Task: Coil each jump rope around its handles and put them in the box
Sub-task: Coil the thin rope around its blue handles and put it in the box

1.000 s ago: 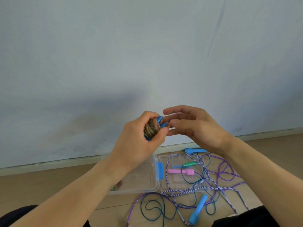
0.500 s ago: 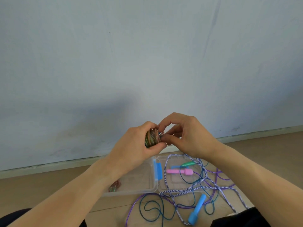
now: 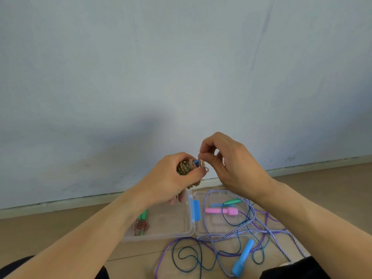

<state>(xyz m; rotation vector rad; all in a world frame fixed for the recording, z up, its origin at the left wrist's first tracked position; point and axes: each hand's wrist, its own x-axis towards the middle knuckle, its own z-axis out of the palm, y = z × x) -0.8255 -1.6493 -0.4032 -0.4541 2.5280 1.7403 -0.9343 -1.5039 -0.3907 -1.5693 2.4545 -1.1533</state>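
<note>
The left hand (image 3: 171, 178) grips a brown-and-green coiled jump rope bundle (image 3: 184, 168) with a blue handle tip showing, while the right hand (image 3: 231, 164) pinches its loose rope end just beside it. Below lies a clear plastic box (image 3: 189, 228), open on the wooden floor (image 3: 40, 234) — a green-handled coiled rope (image 3: 142, 225) inside its left half. To the right, striped, purple and teal ropes tangle around a pink handle (image 3: 221, 211) and a near blue handle (image 3: 242, 258).

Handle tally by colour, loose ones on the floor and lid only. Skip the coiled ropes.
Blue handles: 2, one on the floor, one flat in the lid
Pink handles: 1
Green handles: 1
Total: 4 in view; any others are hidden.
</note>
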